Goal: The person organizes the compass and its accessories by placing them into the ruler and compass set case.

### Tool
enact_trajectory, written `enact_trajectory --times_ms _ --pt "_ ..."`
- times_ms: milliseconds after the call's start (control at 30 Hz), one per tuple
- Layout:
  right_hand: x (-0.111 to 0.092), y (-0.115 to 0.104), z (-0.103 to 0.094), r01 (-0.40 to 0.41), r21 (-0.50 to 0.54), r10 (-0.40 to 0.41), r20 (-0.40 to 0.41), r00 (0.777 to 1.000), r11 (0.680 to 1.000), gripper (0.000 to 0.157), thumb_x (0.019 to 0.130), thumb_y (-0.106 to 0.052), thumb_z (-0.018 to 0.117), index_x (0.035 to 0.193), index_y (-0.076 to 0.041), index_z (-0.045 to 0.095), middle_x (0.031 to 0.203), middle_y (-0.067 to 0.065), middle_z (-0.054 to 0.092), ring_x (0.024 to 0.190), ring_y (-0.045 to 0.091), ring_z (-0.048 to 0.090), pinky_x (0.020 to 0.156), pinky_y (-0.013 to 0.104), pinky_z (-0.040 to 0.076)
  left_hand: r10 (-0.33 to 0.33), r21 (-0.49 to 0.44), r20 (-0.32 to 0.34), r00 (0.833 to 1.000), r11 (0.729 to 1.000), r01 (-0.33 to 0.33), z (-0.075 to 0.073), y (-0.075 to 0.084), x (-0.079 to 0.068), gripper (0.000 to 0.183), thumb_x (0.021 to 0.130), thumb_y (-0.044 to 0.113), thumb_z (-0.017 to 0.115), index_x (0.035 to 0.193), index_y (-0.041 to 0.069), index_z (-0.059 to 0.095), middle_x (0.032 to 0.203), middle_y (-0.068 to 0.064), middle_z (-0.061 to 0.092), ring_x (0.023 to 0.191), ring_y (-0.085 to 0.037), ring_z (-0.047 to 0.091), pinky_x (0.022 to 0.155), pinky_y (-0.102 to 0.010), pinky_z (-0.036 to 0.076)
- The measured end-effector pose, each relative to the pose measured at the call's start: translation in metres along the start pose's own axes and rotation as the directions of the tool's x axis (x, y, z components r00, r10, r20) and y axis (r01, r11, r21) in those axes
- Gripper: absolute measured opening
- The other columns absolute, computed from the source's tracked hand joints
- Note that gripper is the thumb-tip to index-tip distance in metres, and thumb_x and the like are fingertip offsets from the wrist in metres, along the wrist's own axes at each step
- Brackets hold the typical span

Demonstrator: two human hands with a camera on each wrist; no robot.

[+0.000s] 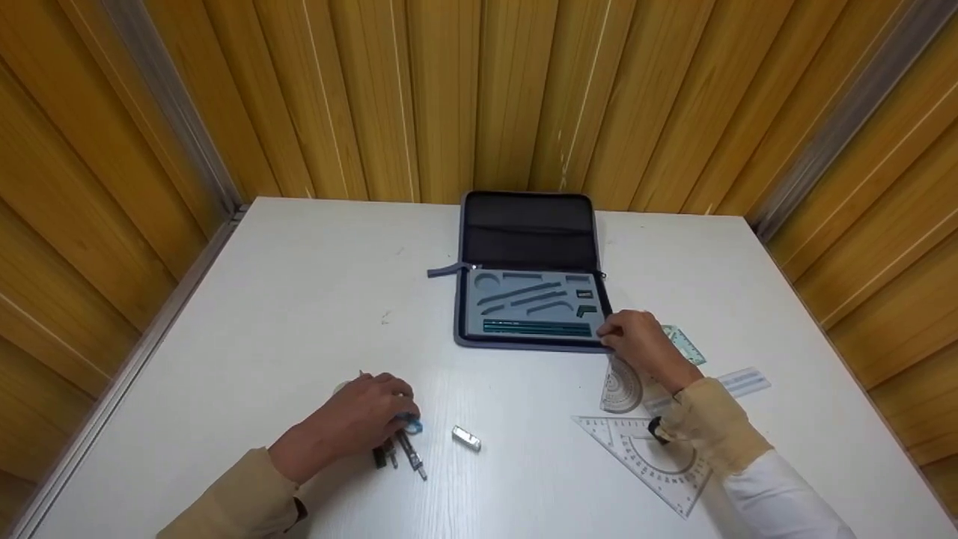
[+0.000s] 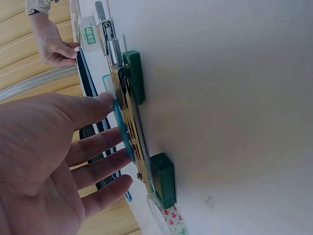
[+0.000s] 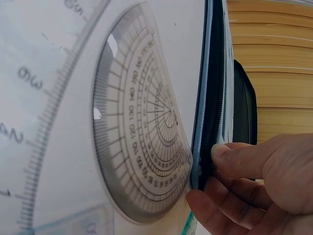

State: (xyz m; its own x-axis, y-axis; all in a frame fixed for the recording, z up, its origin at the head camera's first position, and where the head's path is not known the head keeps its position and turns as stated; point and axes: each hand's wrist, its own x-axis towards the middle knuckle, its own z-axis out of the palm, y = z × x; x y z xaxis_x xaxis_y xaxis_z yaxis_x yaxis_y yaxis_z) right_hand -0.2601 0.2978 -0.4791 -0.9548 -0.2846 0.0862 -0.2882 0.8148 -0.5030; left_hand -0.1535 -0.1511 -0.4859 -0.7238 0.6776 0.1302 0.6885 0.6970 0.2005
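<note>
The nearer right hand (image 1: 642, 346) pinches the unzipped instrument case (image 1: 516, 345) at its four-o'clock corner; from the left hand (image 1: 363, 410), loose-fingered over a metal compass (image 1: 413, 453) lying eleven-to-five, the case sits at two o'clock.

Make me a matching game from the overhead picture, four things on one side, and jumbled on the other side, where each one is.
Column one:
1. White eraser
2. Dark green pencils
3. Triangular ruler
4. Right hand

Column two:
A. Partly covered by the right forearm
B. At the near right corner of the open case
C. On the bare table, just right of the left hand
D. In the long slot of the gray tray

Right pairs: 1-C, 2-D, 3-A, 4-B.
</note>
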Motion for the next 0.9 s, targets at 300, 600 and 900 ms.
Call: enact_trajectory --times_ms 300,600,900 --pt "0.001 -0.001 0.000 -0.016 -0.019 0.016 0.002 1.000 1.000 0.009 0.093 0.004 0.071 0.099 0.003 0.077 0.106 0.021 0.071 0.103 0.038 0.066 0.088 0.052 0.055 -0.034 -0.062 0.007 0.999 0.997 0.035 0.002 -0.003 0.004 0.013 0.087 0.006 0.082 0.096 0.015 0.079 0.106 -0.002 0.074 0.104 -0.024 0.067 0.093 -0.057 0.054" --pt "0.001 -0.003 0.000 -0.053 -0.014 0.053 0.015 0.998 0.998 0.011 0.095 0.003 0.069 0.102 0.002 0.077 0.108 0.020 0.071 0.105 0.036 0.066 0.090 0.050 0.055 0.012 -0.036 -0.003 1.000 0.999 -0.013 0.003 -0.009 0.011 0.015 0.083 0.007 0.086 0.091 0.014 0.075 0.088 0.002 0.072 0.081 -0.014 0.064 0.074 -0.035 0.053" --pt "0.002 -0.003 0.000 -0.040 -0.025 0.040 0.016 0.999 0.999 0.011 0.093 0.004 0.070 0.101 0.003 0.078 0.106 0.020 0.071 0.102 0.035 0.066 0.088 0.050 0.055 0.027 -0.060 -0.075 0.997 0.998 -0.032 0.003 -0.011 0.024 0.017 0.087 0.009 0.083 0.097 0.012 0.070 0.091 0.000 0.073 0.075 -0.010 0.063 0.072 -0.028 0.055"
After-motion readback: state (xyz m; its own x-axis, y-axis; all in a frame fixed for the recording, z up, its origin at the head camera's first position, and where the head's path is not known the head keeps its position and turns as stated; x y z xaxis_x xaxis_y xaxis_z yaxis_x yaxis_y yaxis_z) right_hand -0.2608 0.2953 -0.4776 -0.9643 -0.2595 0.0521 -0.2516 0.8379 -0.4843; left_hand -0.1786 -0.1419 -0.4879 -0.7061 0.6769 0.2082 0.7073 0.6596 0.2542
